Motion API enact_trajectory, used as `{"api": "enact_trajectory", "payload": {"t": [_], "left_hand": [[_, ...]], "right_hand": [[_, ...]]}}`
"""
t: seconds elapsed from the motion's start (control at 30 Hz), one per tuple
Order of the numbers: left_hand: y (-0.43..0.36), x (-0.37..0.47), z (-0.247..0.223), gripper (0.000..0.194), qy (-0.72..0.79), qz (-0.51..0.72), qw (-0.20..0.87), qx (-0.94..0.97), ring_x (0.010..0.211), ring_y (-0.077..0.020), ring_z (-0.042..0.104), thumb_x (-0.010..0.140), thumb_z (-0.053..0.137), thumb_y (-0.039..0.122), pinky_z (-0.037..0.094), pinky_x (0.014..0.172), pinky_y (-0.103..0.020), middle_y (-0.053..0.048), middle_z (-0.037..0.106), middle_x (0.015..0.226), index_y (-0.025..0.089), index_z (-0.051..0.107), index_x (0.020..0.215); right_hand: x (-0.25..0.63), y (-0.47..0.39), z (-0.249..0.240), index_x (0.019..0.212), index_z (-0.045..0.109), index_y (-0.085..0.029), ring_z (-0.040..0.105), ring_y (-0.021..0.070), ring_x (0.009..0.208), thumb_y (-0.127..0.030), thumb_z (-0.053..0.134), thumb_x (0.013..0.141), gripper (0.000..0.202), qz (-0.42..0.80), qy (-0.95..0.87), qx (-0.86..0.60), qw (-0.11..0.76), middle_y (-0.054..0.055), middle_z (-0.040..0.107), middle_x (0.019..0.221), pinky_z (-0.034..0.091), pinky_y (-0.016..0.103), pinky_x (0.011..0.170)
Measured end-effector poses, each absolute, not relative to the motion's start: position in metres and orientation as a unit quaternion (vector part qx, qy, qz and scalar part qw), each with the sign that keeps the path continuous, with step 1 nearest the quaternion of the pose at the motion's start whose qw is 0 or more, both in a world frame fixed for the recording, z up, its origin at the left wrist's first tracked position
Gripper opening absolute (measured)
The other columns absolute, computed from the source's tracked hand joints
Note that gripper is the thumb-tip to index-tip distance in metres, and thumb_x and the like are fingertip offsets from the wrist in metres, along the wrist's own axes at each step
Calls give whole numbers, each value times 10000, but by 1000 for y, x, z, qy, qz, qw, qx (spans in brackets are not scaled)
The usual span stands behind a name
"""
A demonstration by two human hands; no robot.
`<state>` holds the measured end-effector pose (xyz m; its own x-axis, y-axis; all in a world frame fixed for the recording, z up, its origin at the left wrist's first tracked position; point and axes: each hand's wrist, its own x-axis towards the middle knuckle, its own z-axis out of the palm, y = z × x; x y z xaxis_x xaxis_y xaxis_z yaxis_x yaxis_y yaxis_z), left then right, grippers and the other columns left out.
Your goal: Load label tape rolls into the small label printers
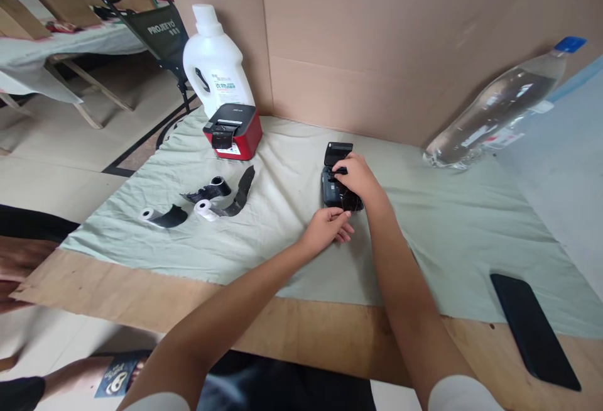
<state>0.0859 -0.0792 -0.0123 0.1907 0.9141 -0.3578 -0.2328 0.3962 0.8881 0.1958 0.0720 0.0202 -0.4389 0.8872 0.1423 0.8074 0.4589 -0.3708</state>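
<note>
A small black device (331, 190) lies on the pale green cloth with its lid (338, 154) raised at the far side. My right hand (354, 175) reaches over it from the right, fingers bent down into the opened part; what they grip, if anything, is hidden. Dark, shiny strip material (351, 201) shows at the device's near right side. My left hand (328, 225) is at the near edge, thumb and index finger close together by the strip's lower end, the other fingers loosely bent. Whether it pinches the strip is too small to tell.
A red and black printer (248, 138) stands before a white jug (225, 65). Dark-and-white paper rolls (167, 215) lie at left. A clear bottle (499, 109) leans at right; a black phone (536, 330) lies near the front. Another person's hand (23, 263) is at far left.
</note>
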Motion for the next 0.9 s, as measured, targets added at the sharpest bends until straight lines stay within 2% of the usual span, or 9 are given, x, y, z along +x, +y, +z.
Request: {"api": "enact_trajectory", "payload": {"t": [0.13,0.27,0.37,0.47,0.53,0.6,0.73,0.8,0.9], "left_hand": [[-75,90,-12,253,497,416,665,370,483,-92,620,1005,576,261,447,453,-203,-11,697,676,159,615,777],[-78,91,-16,247,502,442,633,390,456,-78,551,922,576,193,404,442,-197,9,653,616,170,582,676],[-82,89,-20,211,499,459,614,404,428,-76,478,844,562,167,356,439,-206,35,591,542,181,564,633],[-84,88,-24,223,488,490,582,427,447,-72,422,812,567,213,313,473,-212,62,490,479,186,538,592],[-85,88,-25,246,480,509,567,435,465,-70,384,798,568,246,285,494,-219,75,412,457,187,516,565],[-86,87,-25,254,477,516,564,434,475,-70,361,786,562,268,269,507,-230,75,382,461,188,506,551],[-86,86,-24,241,473,513,583,417,468,-81,375,775,557,301,284,513,-243,69,398,460,195,516,562],[-87,85,-24,240,463,522,591,406,462,-85,383,776,561,321,290,512,-244,68,405,454,199,523,573],[-87,85,-24,256,456,538,592,389,462,-85,360,787,561,354,260,509,-245,70,385,448,201,531,583]], "right_hand": [[193,69,17,1007,772,-241,513,312,1210,-193,718,852,171,117,-820,-527,191,106,507,1196,450,465,1101],[196,67,16,1060,657,-236,510,320,1191,-221,764,786,295,125,-788,-560,224,103,462,1197,455,482,1099],[201,74,14,1232,565,-216,509,325,1235,-317,750,804,477,130,-757,-575,281,140,467,1297,439,507,1134],[203,83,12,1493,389,-202,478,332,1346,-403,646,890,685,147,-751,-558,322,196,412,1507,430,523,1153],[204,88,10,1566,334,-243,479,332,1371,-427,567,937,695,169,-764,-536,319,180,398,1586,448,536,1134],[204,91,11,1532,422,-265,523,327,1324,-412,520,955,604,180,-774,-516,321,160,469,1550,487,536,1088],[209,88,18,1224,668,-223,616,299,1128,-343,559,912,351,164,-789,-483,342,138,613,1263,550,496,971],[212,84,23,1122,696,-215,625,283,1062,-321,602,880,280,163,-795,-475,339,120,620,1175,562,469,919],[215,78,27,1087,698,-215,615,273,1034,-298,626,863,249,163,-800,-469,335,109,616,1147,557,444,884]]}}
